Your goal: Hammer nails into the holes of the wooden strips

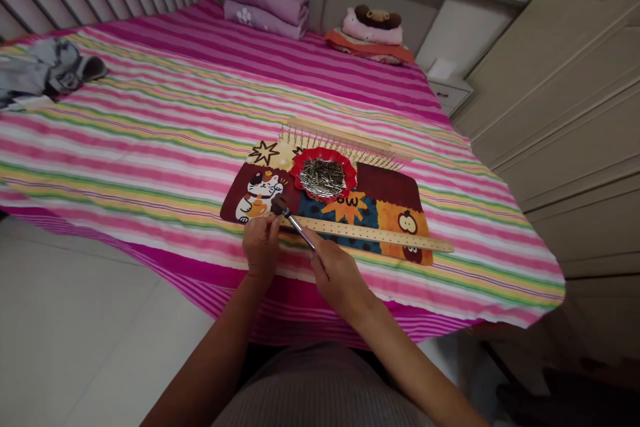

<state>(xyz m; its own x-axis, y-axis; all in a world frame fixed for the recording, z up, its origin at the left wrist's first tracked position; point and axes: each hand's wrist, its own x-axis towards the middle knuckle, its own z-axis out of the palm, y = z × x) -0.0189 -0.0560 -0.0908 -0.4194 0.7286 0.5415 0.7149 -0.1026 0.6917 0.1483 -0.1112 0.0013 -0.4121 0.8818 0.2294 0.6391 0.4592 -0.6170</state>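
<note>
My right hand is wrapped around the handle of a hammer, whose dark head is over the left end of a pale wooden strip with rows of small holes. Close beside that head, my left hand pinches its fingers together at the strip's left end; what is between them is too small to make out. The strip lies across a colourful cartoon-print mat. Behind it, a red scalloped bowl holds a heap of metal nails.
At the mat's far edge lies a second wooden strip with a row of nails sticking out. The bed has a striped sheet. Grey clothing lies at left; folded purple bedding and a pink pillow sit by the headboard.
</note>
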